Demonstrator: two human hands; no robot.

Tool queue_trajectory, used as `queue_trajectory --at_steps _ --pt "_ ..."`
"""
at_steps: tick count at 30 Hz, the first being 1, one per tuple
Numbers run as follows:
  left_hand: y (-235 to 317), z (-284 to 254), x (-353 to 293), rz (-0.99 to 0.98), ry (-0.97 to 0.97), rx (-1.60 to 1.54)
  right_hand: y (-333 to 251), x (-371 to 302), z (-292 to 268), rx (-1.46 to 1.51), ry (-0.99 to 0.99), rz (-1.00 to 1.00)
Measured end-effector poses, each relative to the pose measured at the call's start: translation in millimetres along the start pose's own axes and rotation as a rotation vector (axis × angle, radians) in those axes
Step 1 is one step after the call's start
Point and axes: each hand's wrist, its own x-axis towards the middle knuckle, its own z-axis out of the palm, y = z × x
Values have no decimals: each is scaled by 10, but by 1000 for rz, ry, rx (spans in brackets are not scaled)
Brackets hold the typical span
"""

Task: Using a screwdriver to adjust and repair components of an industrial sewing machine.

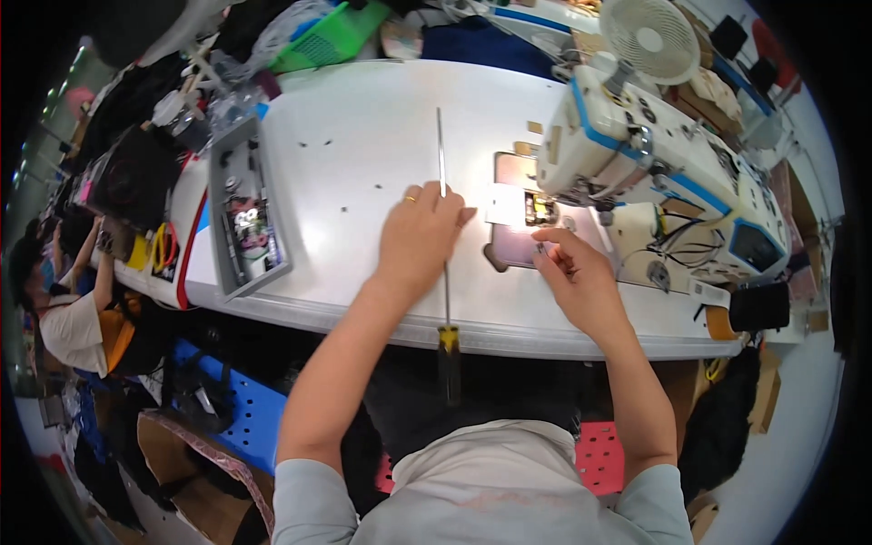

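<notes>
My left hand is closed around the thin metal shaft of a long screwdriver. Its black and yellow handle hangs past the table's front edge, and the tip points to the far side. Fingers and thumb pinched, my right hand is at the near side of a sewing machine's bed plate. A tiny dark piece shows at its fingertips, too small to name. Just beyond those fingertips, lamp light falls on an uncovered opening with metal parts inside. Above it stands the white and blue sewing machine head.
A grey tray of small metal parts lies on the left of the white table. Several tiny dark bits are scattered between. At the back are a green basket and a fan. Another person sits far left.
</notes>
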Motion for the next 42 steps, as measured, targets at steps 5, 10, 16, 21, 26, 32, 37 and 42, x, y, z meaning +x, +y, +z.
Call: queue_trajectory --at_steps 5,10,16,21,26,32,37,42 --pt "-133 242 278 98 9 8 189 76 -111 48 19 23" --pt "-178 373 386 85 37 -53 262 233 -157 9 38 75" --pt "-176 354 392 42 -5 -93 373 236 -238 -379 29 -209" --pt "-163 322 389 -49 -137 -60 497 255 -387 -394 -49 -261" --pt "-167 322 388 -76 -250 -9 650 317 -319 -370 47 -420" --pt "-194 354 359 -87 -289 51 654 313 -305 -353 71 -344" --pt "-250 351 390 -69 -347 44 713 343 -322 -352 18 -330" --pt "-323 412 371 -37 -296 -43 681 354 -344 -307 36 -314"
